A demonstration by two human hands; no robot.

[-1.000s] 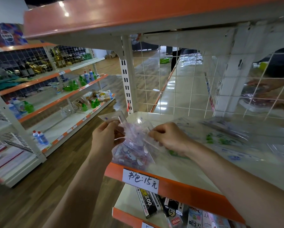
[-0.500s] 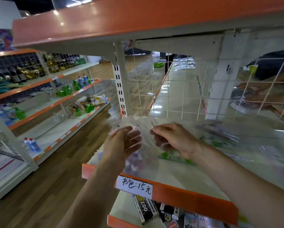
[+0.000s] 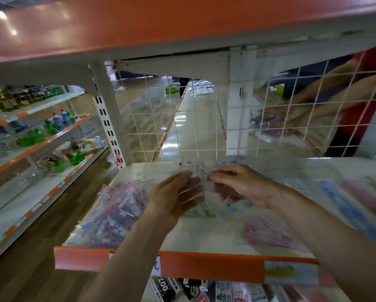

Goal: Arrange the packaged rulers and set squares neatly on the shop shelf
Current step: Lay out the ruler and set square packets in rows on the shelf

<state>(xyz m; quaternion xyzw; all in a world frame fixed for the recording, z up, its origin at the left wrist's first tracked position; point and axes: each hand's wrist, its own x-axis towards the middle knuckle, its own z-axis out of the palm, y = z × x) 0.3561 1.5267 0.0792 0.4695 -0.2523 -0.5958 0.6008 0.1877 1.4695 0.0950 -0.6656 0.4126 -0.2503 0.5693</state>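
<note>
Packaged rulers [image 3: 117, 212] lie heaped in clear wrappers at the left end of the shelf [image 3: 204, 238], right up to its orange front edge. From the head view I see both hands raised over the middle of the shelf with one clear packet [image 3: 194, 171] between them. The left hand [image 3: 176, 199] has its fingers curled round the packet's lower part, and the right hand [image 3: 243, 186] pinches its upper right edge. Blur keeps me from telling what the packet contains. A pink packet [image 3: 267, 235] and a blue packet [image 3: 346, 208] lie flat to the right. Behind the wire grid [image 3: 182, 131], another person's hands [image 3: 278, 122] rest on a wrapped item.
</note>
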